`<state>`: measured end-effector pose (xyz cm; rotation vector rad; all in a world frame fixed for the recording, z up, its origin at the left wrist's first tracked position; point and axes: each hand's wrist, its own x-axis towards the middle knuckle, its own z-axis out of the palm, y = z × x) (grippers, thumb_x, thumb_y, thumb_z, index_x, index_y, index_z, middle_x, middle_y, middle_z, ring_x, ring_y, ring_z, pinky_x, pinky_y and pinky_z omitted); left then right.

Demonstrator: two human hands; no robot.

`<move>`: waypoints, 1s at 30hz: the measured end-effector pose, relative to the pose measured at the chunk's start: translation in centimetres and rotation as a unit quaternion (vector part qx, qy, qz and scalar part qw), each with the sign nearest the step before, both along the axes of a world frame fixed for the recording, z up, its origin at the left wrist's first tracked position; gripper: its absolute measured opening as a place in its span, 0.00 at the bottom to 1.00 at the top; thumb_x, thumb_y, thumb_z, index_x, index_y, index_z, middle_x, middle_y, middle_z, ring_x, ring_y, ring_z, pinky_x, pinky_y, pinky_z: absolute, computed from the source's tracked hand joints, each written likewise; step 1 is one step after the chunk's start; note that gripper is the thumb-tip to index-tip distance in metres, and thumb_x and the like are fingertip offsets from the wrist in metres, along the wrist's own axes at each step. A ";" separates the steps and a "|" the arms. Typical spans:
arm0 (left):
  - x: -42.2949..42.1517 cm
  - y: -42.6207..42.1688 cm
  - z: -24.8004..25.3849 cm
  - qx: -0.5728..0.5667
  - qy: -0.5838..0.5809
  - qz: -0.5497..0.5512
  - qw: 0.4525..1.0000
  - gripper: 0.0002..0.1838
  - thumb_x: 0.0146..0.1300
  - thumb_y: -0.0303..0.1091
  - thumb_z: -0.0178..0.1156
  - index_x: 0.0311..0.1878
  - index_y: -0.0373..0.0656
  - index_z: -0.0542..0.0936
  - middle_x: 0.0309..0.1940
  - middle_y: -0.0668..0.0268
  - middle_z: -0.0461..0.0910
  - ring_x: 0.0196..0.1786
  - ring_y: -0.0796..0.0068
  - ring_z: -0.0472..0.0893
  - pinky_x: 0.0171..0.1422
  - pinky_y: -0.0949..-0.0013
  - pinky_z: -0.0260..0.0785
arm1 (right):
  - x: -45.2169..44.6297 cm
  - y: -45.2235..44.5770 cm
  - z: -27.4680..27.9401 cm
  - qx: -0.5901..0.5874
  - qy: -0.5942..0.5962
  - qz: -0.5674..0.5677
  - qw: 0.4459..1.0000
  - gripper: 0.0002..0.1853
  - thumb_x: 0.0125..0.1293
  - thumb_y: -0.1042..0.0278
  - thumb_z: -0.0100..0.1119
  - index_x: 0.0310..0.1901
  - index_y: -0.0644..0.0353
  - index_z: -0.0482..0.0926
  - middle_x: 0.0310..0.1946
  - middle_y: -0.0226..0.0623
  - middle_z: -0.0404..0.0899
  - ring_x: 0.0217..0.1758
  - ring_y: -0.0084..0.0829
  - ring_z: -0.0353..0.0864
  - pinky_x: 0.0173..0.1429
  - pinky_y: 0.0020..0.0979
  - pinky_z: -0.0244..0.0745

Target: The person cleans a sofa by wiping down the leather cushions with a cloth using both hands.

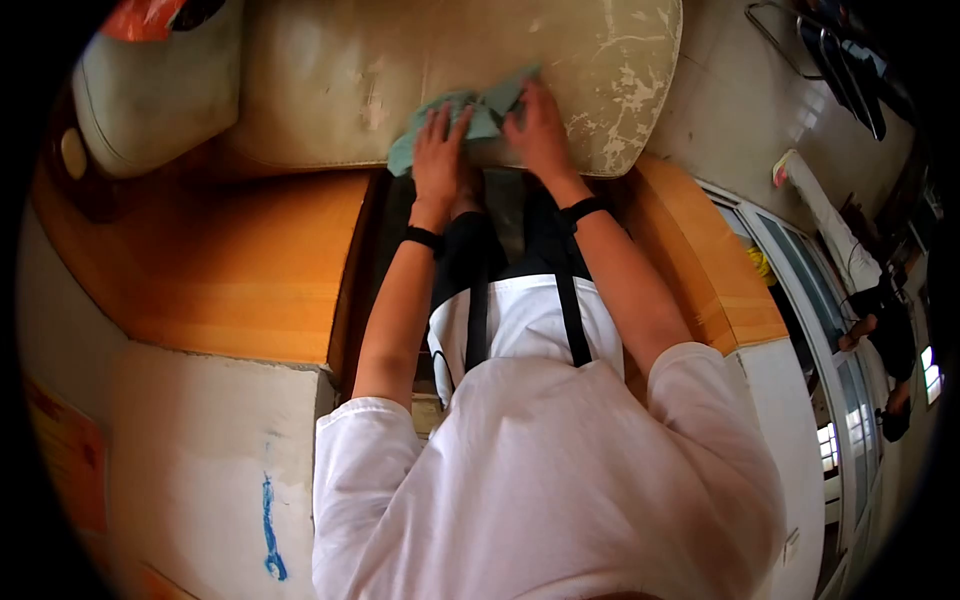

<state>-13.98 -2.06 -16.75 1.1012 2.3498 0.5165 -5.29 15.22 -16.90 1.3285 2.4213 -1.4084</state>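
A crumpled pale green cloth [405,150] lies near the front edge of a worn beige padded seat [330,80]. My left hand [440,160] rests on top of the cloth, its fingers stretched out and apart. To its right, my right hand [543,135] has its fingers bent around a raised corner of the same cloth, slightly blurred by motion. Both wrists wear black bands. The seat's covering is cracked and peeling, most of all at the right end beside my right hand.
Orange-brown wooden panels [250,260] stand either side of my legs. An armrest-like padded block [160,80] is at upper left, with something red [140,20] on it. At right are a white-framed glass door [800,270], a black metal-framed chair [845,70] and another person in dark clothes [885,325].
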 end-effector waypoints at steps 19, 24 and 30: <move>1.1 5.8 -2.7 0.096 -0.299 0.184 0.932 0.24 0.64 0.43 0.62 0.56 0.33 0.78 0.44 0.41 0.82 0.48 0.42 0.82 0.51 0.50 0.73 | 0.7 0.0 2.6 0.070 0.012 0.337 0.939 0.51 0.51 0.71 0.70 0.77 0.39 0.57 0.75 0.43 0.55 0.71 0.56 0.64 0.72 0.52 0.65; -1.0 7.8 -1.4 0.104 -0.476 0.127 0.864 0.21 0.66 0.35 0.65 0.61 0.40 0.79 0.42 0.61 0.85 0.46 0.74 0.82 0.51 0.67 0.75 | 4.5 5.8 1.7 0.091 -0.055 0.200 0.974 0.44 0.52 0.77 0.66 0.72 0.41 0.64 0.72 0.43 0.59 0.68 0.58 0.65 0.68 0.51 0.69; -13.1 -1.5 -4.9 0.062 0.014 0.272 0.960 0.07 0.62 0.31 0.66 0.42 0.44 0.82 0.33 0.56 0.82 0.39 0.54 0.83 0.43 0.56 0.74 | 3.4 8.6 -1.4 0.141 -0.104 0.068 0.982 0.30 0.56 0.73 0.63 0.62 0.48 0.70 0.59 0.45 0.66 0.60 0.59 0.69 0.57 0.56 0.73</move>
